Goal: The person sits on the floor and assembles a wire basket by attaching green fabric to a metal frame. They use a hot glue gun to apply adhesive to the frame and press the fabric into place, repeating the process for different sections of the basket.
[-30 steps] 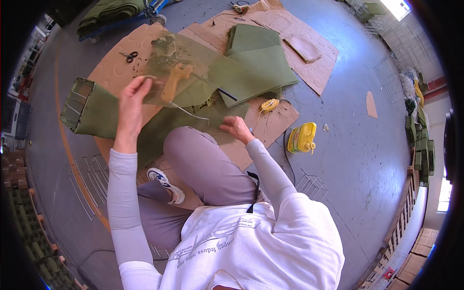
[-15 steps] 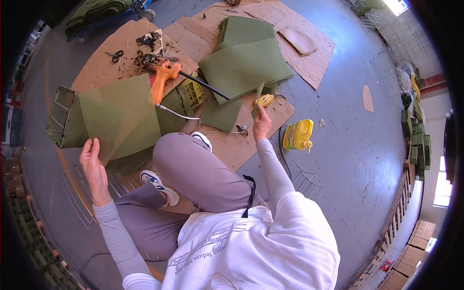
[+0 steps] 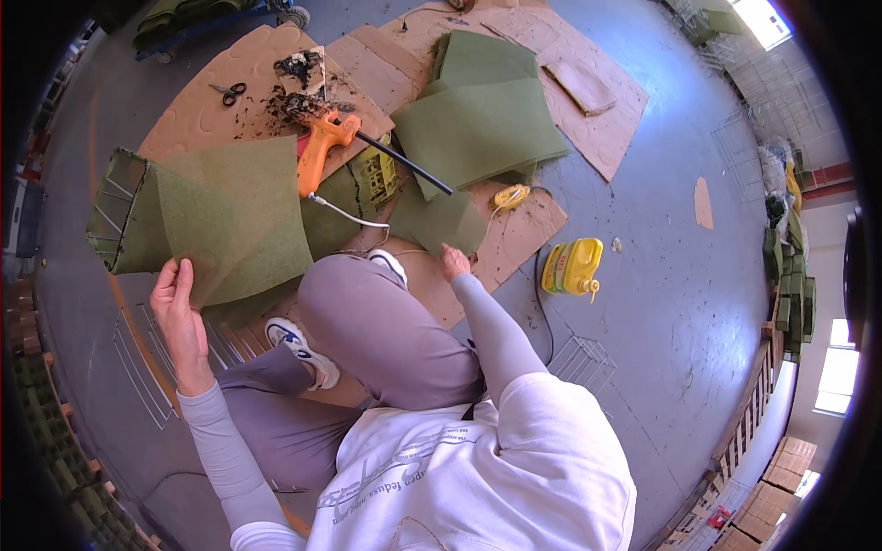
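My left hand (image 3: 184, 317) is closed on the lower edge of a large green felt sheet (image 3: 239, 220), thumb on one side. This sheet sits against a wire frame (image 3: 118, 211) lined with green felt, at the left. My right hand (image 3: 455, 263) pinches the near edge of a smaller green felt piece (image 3: 441, 220), its right side blurred. Beyond my knee, an orange glue gun (image 3: 323, 147) with a long black glue stick (image 3: 404, 163) lies between the two pieces, a white cable running from its handle.
Green felt sheets (image 3: 487, 119) are stacked on cardboard (image 3: 606, 138) at the far side. Scissors (image 3: 230, 93) and black glue residue (image 3: 299, 106) lie at the upper left. A yellow power strip (image 3: 510, 196) and yellow jug (image 3: 573, 266) are right; wire panels (image 3: 583, 363) lie on the floor.
My right hand has come nearer and to the left with the small felt piece, which now shows its face instead of its edge. The left hand keeps its hold.
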A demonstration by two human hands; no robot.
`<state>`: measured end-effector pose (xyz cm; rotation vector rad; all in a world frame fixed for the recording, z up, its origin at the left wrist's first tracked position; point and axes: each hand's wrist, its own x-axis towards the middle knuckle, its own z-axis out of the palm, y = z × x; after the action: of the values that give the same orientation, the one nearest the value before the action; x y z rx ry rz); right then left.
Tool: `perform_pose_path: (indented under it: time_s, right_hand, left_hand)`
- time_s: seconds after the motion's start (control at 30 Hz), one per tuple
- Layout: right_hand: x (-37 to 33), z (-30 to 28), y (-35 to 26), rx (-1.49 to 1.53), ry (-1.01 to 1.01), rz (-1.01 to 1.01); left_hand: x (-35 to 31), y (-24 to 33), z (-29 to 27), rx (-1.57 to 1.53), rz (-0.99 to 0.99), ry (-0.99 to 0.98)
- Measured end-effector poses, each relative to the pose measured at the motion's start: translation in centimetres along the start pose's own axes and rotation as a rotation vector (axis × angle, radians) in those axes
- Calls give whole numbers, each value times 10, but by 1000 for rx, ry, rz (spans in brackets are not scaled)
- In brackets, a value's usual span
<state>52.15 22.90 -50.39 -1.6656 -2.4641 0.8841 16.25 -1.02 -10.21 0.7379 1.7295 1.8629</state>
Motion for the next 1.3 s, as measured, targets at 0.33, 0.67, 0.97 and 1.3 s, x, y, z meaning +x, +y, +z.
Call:
perform_pose_path:
  time_s: [0.33, 0.67, 0.97, 1.3]
  right_hand:
    - [5, -153, -67, 740, 613, -189]
    - [-81, -318, -293, 1096, -413, -561]
    - [-96, -325, -379, 1165, -644, -717]
    - [-48, -346, -529, 1053, -580, -1031]
  left_hand:
    - [-15, 18, 6, -1, 74, 55]
    - [-30, 53, 11, -76, 182, 29]
    - [-43, 131, -28, 570, 721, 84]
    - [35, 144, -75, 318, 774, 342]
